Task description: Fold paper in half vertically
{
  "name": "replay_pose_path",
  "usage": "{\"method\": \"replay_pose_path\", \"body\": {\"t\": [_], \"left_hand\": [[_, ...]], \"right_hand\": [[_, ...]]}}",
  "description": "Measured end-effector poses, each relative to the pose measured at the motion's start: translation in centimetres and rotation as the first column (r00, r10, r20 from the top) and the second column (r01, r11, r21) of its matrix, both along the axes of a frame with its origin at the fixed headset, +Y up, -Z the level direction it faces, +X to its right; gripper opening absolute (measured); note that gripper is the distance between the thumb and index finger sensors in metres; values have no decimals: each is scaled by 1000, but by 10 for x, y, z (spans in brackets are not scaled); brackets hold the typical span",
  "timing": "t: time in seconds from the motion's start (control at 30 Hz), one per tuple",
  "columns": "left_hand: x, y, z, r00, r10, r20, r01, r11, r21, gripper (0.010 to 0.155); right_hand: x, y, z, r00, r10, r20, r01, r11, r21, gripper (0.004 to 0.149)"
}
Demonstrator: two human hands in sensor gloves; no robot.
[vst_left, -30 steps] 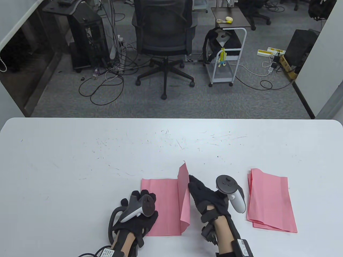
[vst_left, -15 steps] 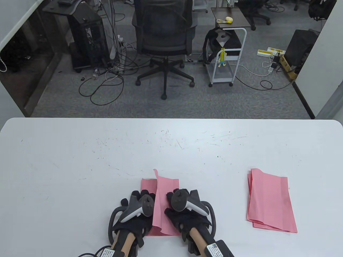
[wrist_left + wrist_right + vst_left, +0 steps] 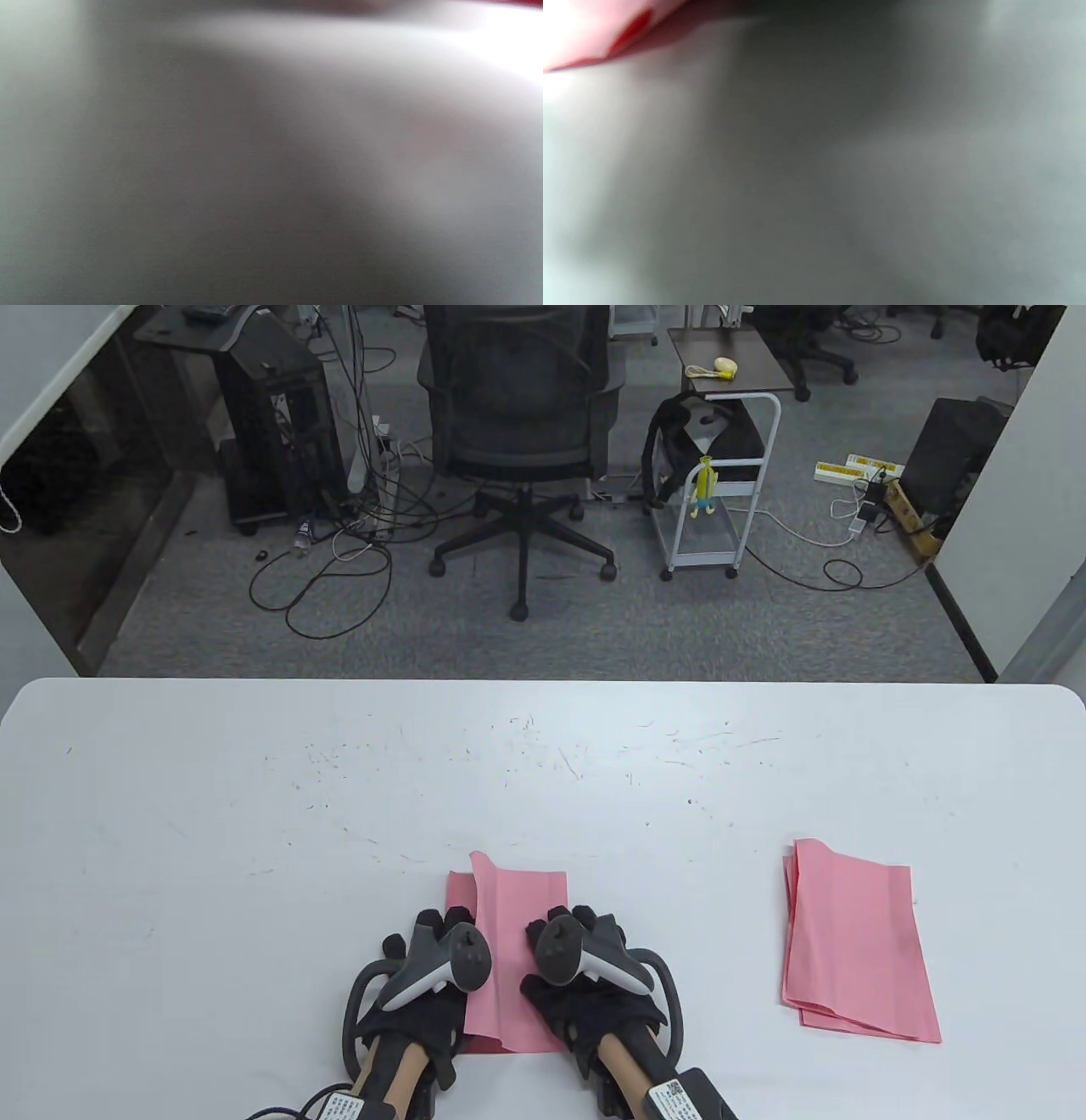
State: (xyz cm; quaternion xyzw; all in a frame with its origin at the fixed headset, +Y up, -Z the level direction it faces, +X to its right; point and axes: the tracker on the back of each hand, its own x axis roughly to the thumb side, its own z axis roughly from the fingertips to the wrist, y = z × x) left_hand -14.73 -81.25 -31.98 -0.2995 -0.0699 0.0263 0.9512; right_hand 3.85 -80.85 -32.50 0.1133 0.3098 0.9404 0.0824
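**Both hands laid on the folded pink sheet**

The pink paper (image 3: 517, 950) is pressed from both sides: the left hand (image 3: 424, 984) is rested on its left part, the right hand (image 3: 585, 984) on its right part, each palm down with a tracker strapped to its back. How far the fingers of either hand are spread or curled cannot be told, since most of each hand is covered by its tracker; only dark fingertips (image 3: 441, 918) are seen beyond the left tracker, lying on the sheet.

The sheet is found on the white table (image 3: 254, 814) at the 6 o'clock edge. Its right half is folded over toward the left, and the upper layer is not yet flat: its far corner is lifted, and a strip of the lower layer is exposed along the 9 o'clock side.

A stack of folded pink sheets (image 3: 857, 942) is placed well apart, toward 4 o'clock on the table.

Both wrist views are blurred to grey; only a red-pink edge (image 3: 606, 38) is made out at the top left of the right wrist view
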Motion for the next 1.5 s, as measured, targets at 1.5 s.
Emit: {"method": "replay_pose_path", "body": {"t": [1.5], "left_hand": [[8, 3, 3, 1000, -14, 6, 14, 1000, 15, 74]], "right_hand": [[4, 10, -2, 998, -51, 24, 51, 999, 6, 70]]}}
